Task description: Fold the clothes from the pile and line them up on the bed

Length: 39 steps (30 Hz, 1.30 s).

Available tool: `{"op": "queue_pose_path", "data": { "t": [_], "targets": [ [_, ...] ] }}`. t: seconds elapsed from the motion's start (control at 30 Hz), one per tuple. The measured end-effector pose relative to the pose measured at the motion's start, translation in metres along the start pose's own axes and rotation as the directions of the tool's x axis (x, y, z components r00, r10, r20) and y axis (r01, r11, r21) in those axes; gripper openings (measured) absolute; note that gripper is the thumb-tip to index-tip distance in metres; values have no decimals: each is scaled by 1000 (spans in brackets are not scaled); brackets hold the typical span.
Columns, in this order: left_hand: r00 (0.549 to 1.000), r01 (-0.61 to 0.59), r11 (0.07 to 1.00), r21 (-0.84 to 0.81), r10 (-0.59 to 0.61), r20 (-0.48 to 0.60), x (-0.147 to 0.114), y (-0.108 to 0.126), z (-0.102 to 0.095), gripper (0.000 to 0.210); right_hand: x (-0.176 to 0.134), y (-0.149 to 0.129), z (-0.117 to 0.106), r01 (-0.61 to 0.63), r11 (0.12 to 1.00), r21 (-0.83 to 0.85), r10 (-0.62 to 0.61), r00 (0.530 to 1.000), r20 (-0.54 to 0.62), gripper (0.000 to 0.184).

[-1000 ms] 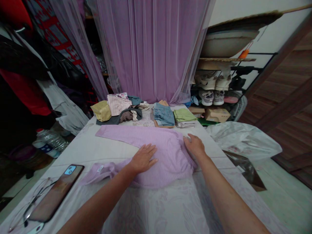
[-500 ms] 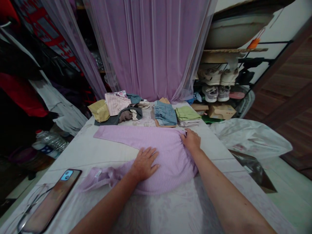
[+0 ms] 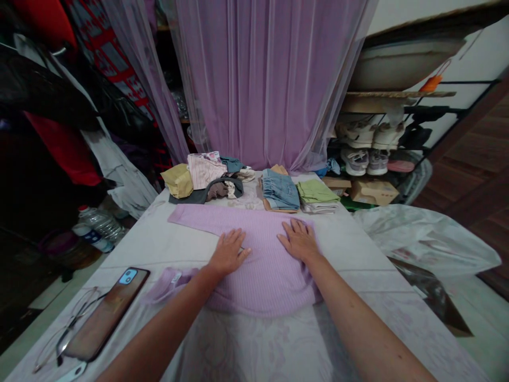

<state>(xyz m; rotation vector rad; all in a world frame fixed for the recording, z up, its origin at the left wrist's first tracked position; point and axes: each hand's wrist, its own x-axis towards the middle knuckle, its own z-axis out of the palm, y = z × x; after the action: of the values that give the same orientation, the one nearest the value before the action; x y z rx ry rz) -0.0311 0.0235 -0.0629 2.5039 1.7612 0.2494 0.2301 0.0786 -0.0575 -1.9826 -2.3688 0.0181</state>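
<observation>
Lilac ribbed trousers (image 3: pixel 262 276) lie spread on the covered table, one leg stretching to the far left and the other toward the near left, partly hidden under my left forearm. A white label shows at the near-left end. My left hand (image 3: pixel 228 252) rests flat on the cloth near the fork between the legs, fingers apart. On the right part, close to the gathered far-right edge, my right hand (image 3: pixel 299 241) lies palm down with fingers spread. Neither hand grips the fabric.
Behind lie a heap of clothes (image 3: pixel 210 178), folded jeans (image 3: pixel 280 190) and a folded green garment (image 3: pixel 317 192). A phone (image 3: pixel 107 313) and eyeglasses (image 3: pixel 66 331) sit at the near left. A plastic bag (image 3: pixel 429 239) is beyond the right edge.
My right hand has released the gathered far-right edge and now lies flat on the cloth. My left hand has shifted slightly away from me. The view has turned a little left.
</observation>
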Motion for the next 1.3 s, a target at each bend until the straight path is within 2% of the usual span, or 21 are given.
{"op": "queue_pose_path", "data": {
  "t": [0.2, 0.33, 0.43, 0.53, 0.63, 0.7, 0.77, 0.87, 1.0, 1.1, 1.23, 1.3],
  "targets": [
    [992, 122, 988, 96, -124, 17, 12, -56, -9, 51, -1, 1, -2, 7, 1000, -7, -6, 1000, 11, 60],
    [985, 173, 979, 112, -168, -48, 10, -78, -23, 47, -2, 0, -5, -3, 1000, 6, 3, 999, 34, 59],
    [974, 214, 971, 109, -204, -99, 4, -97, -34, 48, -3, -16, -11, 16, 998, 67, -18, 1000, 25, 56],
    [953, 302, 943, 141, -296, -61, 0, -120, -39, 49, -6, -50, -18, 157, 971, 179, -158, 987, -13, 56],
    [914, 403, 899, 174, -406, -23, -2, -141, -38, 49, -11, -86, -20, 370, 886, 280, -378, 925, -28, 56],
    [882, 467, 870, 159, -472, -12, 0, -151, -36, 49, -14, -102, -17, 422, 854, 305, -431, 901, -42, 49],
    [855, 515, 845, 144, -519, -12, 2, -157, -35, 50, -17, -110, -12, 375, 874, 309, -367, 926, -86, 35],
    [842, 537, 829, 156, -537, -45, 4, -160, -34, 51, -19, -110, -4, 311, 889, 335, -270, 949, -163, 19],
    [812, 583, 793, 175, -573, -108, 4, -156, -31, 55, -21, -103, 1, 430, 817, 384, -372, 902, -219, 16],
    [800, 598, 785, 159, -575, -171, 0, -153, -31, 55, -23, -101, -1, 454, 802, 389, -386, 890, -242, 15],
    [771, 615, 784, 90, -573, -278, 0, -154, -38, 52, -19, -99, -14, 465, 810, 357, -430, 885, -178, 22],
    [799, 572, 814, 100, -525, -294, 6, -154, -42, 53, -10, -97, -21, 445, 815, 372, -418, 895, -155, 26]
  ]
}}
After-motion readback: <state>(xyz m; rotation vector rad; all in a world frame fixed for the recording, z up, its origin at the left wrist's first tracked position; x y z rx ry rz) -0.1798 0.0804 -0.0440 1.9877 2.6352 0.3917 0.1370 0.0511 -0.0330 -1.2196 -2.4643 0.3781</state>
